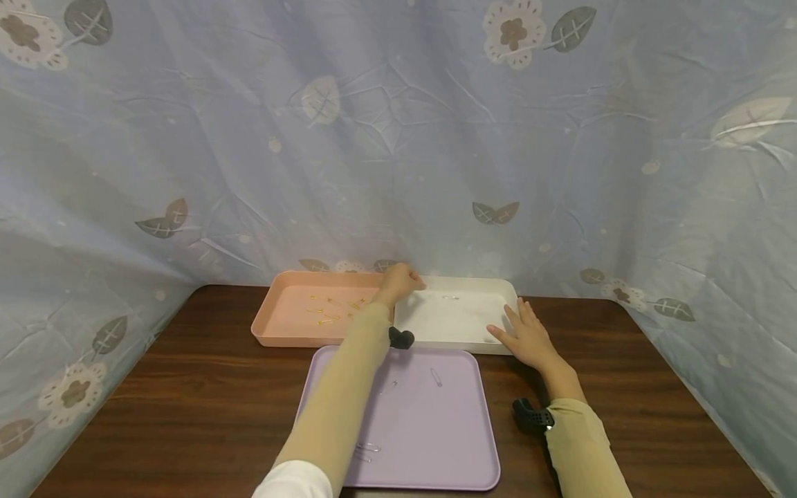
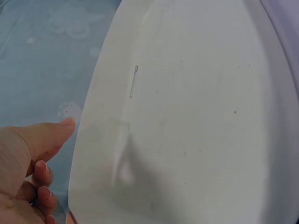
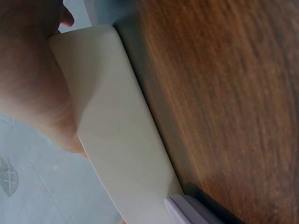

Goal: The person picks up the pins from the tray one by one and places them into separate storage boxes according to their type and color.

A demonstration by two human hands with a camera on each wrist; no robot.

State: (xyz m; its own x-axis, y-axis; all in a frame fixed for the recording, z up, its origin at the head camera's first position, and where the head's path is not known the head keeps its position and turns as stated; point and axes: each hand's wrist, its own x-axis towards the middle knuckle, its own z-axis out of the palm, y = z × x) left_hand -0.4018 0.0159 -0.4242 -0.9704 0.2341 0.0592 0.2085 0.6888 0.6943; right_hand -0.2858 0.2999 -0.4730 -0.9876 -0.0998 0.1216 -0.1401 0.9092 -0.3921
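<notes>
A flowered cloth (image 1: 398,159) hangs at 12 o'clock behind the table (image 1: 187,387), as the head camera sees it; all clock directions here follow this view. On the table are 3 trays. The purple tray (image 1: 429,432) is nearest to the person; from it, the white tray (image 1: 436,325) lies at 1 o'clock and the pink tray (image 1: 280,325) at 11 o'clock, these 2 side by side.

The left hand (image 1: 400,281) is over the place where these 2 meet, near their far edge. Some of its fingers are curled, but whether its grip is clamped on a small thing, I cannot tell. The right hand (image 1: 529,337) is at the white tray's edge, between 3 and 4 o'clock, with fingers apart and nothing seen in its grip.

Smallest are the pins. 1 silver pin (image 1: 451,297) lies in the white tray, between 3 and 4 o'clock from the left hand, which is the nearer hand. Its long axis runs from 9 to 3 o'clock, along the far wall; this wall limits the room at 12 o'clock, and the wider floor is toward 6 o'clock. In the purple tray, a 2nd silver pin (image 1: 436,377) points from 11 to 5 o'clock. Gold pins (image 1: 326,322) lie in the pink tray, between 8 and 9 o'clock from the left hand.
</notes>
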